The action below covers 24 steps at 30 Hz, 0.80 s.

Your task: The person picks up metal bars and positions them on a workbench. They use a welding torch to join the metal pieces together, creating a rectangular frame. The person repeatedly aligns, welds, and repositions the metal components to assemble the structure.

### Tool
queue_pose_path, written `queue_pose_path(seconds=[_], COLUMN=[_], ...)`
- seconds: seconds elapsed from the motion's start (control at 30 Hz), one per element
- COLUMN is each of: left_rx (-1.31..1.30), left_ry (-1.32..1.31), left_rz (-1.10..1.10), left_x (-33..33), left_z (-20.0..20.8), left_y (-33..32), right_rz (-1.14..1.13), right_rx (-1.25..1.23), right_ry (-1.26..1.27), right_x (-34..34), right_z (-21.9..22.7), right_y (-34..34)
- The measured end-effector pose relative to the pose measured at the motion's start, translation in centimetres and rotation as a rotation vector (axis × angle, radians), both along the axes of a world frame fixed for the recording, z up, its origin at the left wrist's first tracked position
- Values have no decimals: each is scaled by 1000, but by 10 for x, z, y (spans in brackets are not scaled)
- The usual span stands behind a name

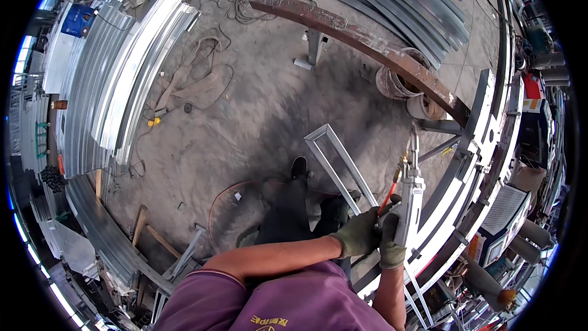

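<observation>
Both my hands wear olive-green work gloves and meet at the right, beside the metal bench. My left hand point(360, 233) reaches across my body, its fingers curled around something small that I cannot make out. Right beside it, my right hand point(392, 246) is raised and closed, its grip partly hidden. Next to them lies a long silver metal device point(413, 196) with a brass fitting at its far end. An orange-red hose point(388, 195) runs from that fitting toward my hands. A narrow frame of square metal tube point(352, 168) slants from the floor area up to my hands.
A rusty brown beam point(361, 40) crosses ahead, with stained buckets point(397, 83) under its right part. Long metal profiles point(131, 79) lie stacked at left, more point(392, 0) at the far side. A cable point(245, 9) coils on the floor. Silver rails point(450, 214) line the right.
</observation>
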<state>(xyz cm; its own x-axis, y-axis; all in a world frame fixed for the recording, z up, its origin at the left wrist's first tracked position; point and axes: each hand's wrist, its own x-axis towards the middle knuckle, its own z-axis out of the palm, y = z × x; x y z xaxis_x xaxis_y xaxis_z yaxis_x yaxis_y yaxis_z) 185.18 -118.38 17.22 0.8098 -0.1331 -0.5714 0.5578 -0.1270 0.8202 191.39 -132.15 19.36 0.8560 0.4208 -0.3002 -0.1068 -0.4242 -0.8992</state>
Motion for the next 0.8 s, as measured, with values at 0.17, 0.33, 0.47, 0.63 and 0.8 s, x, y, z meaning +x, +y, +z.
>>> queue_pose_path(seconds=[0.17, 0.33, 0.47, 0.63, 0.8], left_rx=[402, 927, 1036, 969, 811], left_ry=[-258, -195, -123, -251, -399], left_rz=[93, 599, 539, 647, 783], left_x=[-29, -24, 1, 8, 12], left_z=[15, -49, -87, -133, -158], left_y=[61, 130, 143, 128, 123], right_rz=[166, 306, 352, 334, 410], right_rx=[-62, -176, -178, -173, -202], right_ry=[-33, -482, -333, -248, -305], right_x=[13, 14, 8, -3, -4], right_z=[-9, -1, 7, 7, 3], right_y=[24, 53, 60, 65, 73])
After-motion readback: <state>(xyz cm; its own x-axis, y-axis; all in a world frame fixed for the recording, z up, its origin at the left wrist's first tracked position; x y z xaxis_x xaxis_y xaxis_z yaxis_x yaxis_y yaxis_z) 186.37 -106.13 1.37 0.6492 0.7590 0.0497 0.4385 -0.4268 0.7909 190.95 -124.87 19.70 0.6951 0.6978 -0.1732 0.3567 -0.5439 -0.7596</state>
